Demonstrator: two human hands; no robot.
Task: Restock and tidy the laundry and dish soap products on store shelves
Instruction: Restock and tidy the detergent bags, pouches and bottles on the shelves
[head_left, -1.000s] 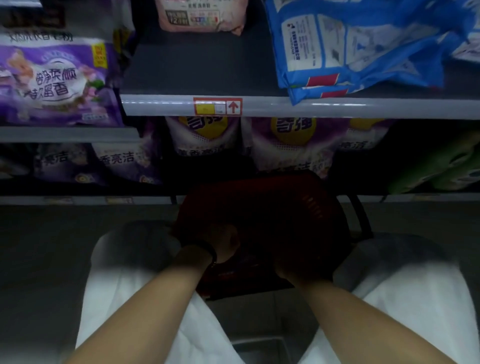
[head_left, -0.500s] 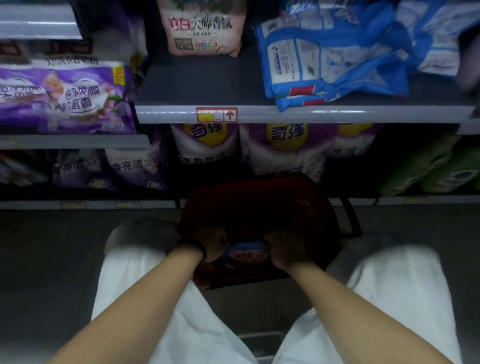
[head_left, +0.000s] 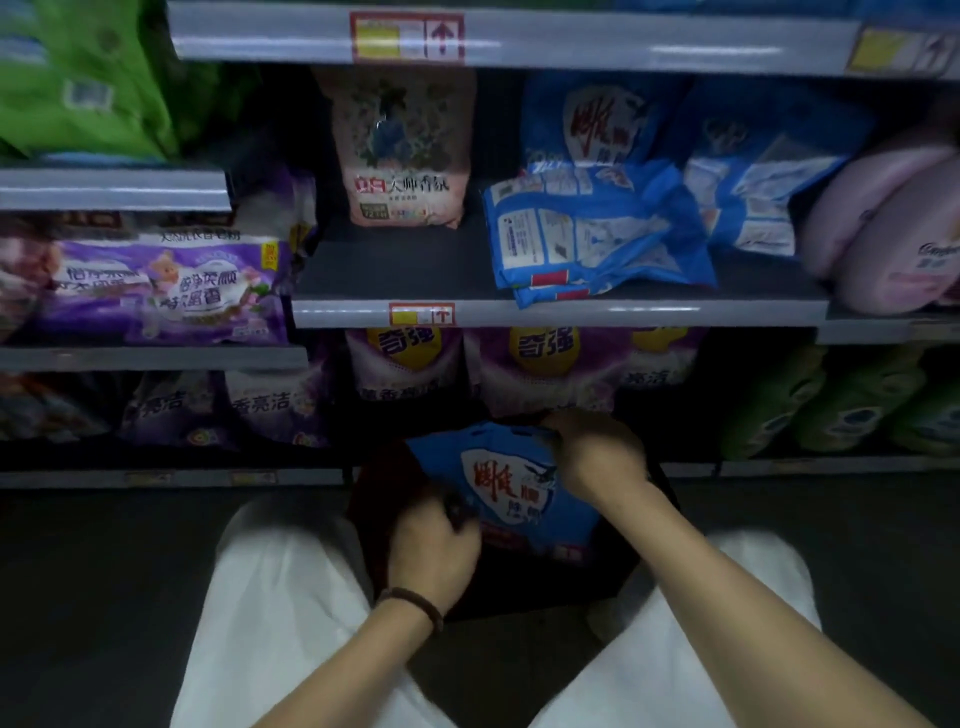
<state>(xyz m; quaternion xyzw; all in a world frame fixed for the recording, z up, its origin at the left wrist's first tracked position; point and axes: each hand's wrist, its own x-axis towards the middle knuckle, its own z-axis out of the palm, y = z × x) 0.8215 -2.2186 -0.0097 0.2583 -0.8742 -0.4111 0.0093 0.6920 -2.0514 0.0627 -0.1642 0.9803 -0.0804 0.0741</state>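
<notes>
A blue detergent bag with a white and red logo is held upright over a dark red basket on the floor between my knees. My left hand grips the bag's lower left edge. My right hand grips its upper right corner. On the middle shelf lie more blue bags of the same kind, fallen flat, with others standing behind them.
A pink bag stands alone at the shelf's left with bare shelf in front of it. Purple bags lie to the left, purple bags fill the shelf below, green bags lower right, pink packs at right.
Both hands have lifted the blue bag up out of the red basket. My view has tilted upward, showing more of the shelves.
</notes>
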